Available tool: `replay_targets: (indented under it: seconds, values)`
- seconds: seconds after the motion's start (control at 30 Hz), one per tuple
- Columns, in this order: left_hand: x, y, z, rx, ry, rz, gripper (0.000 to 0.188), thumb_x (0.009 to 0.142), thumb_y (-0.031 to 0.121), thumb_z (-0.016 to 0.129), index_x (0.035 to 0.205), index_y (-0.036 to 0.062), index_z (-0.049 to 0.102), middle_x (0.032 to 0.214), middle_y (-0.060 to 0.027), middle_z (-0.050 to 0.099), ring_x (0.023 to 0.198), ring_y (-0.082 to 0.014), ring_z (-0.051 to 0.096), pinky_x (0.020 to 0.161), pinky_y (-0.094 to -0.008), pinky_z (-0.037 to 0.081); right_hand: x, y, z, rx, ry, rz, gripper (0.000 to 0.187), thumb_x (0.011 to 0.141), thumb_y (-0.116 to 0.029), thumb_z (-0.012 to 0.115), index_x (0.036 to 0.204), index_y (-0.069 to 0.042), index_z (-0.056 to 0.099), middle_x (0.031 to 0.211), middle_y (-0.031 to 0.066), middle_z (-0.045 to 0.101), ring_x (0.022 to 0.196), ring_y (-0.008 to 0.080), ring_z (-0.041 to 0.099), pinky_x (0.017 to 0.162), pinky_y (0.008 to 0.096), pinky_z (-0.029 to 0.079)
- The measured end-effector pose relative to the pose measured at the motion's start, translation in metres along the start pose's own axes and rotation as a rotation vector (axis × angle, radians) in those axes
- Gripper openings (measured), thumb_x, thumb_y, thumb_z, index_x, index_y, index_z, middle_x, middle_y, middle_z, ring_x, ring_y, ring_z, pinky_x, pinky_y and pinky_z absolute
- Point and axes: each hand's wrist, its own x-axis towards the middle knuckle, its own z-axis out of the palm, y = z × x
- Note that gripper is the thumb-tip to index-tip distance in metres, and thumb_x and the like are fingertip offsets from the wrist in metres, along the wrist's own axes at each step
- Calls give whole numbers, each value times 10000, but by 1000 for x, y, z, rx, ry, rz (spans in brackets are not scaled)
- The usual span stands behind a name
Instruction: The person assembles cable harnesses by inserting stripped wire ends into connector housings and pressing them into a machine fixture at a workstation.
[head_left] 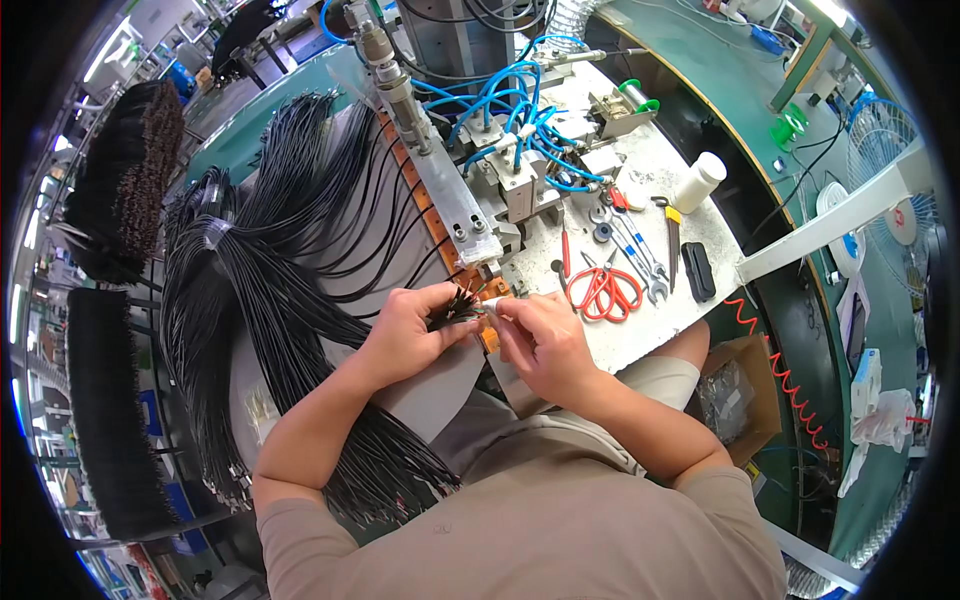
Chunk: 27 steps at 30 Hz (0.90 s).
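Note:
My left hand (405,335) is closed round a bunch of black cables, whose stripped ends with thin coloured wires stick out near its fingertips. My right hand (550,345) meets it from the right, thumb and fingers pinched at the wire ends; a small whitish piece shows at its fingertips, too small to name. Both hands are just in front of the orange-brown rail (430,215) of the machine (515,190), along which single black cables lie spaced out. A large bundle of black cables (270,290) spreads over the grey surface to the left.
Red-handled scissors (605,292), wrenches (640,260), a yellow-and-black handled tool (673,240), a black case (698,272) and a white bottle (702,180) lie or stand on the white bench. An open cardboard box (750,395) is below right. Dark cable bundles (115,410) hang at far left.

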Motion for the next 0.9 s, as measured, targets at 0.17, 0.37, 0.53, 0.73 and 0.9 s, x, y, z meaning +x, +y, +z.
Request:
replay_targets:
  seconds: [0.17,0.37,0.53,0.73,0.9]
  values:
    - [-2,6,-1,-11,-32,-25,187,914,129,712,1020,-21,677,793,-46,699,721,-74,632,685,-248,509,2,-3,0,40,-2,39,169,889,-17,653,1057,-29,638,644,13,646,575,150,596,703,307,398]
    - [-2,-2,4,-15,67,-7,155,895,90,721,1001,-20,698,844,-61,715,791,-85,637,743,-259,513,3,-7,2,55,-8,72,146,929,-30,624,1073,-9,633,636,25,663,533,115,606,683,267,419]
    - [-1,-1,9,-6,135,22,149,878,79,733,984,-22,706,872,-84,729,810,-100,648,768,-271,519,-1,-8,5,271,-50,291,144,963,-55,608,1087,18,618,653,42,663,544,97,625,578,231,447]
    - [0,-1,11,41,166,36,158,864,73,744,986,-20,704,887,-89,728,822,-101,651,768,-272,518,1,-10,3,299,-72,336,153,976,-69,598,1088,35,608,675,62,663,556,104,638,517,228,465]
    - [-1,-3,10,74,176,59,150,863,69,745,976,-19,701,892,-74,722,825,-104,652,765,-266,514,3,-9,5,313,-96,356,161,982,-77,594,1099,34,604,670,55,660,562,96,635,523,229,467]
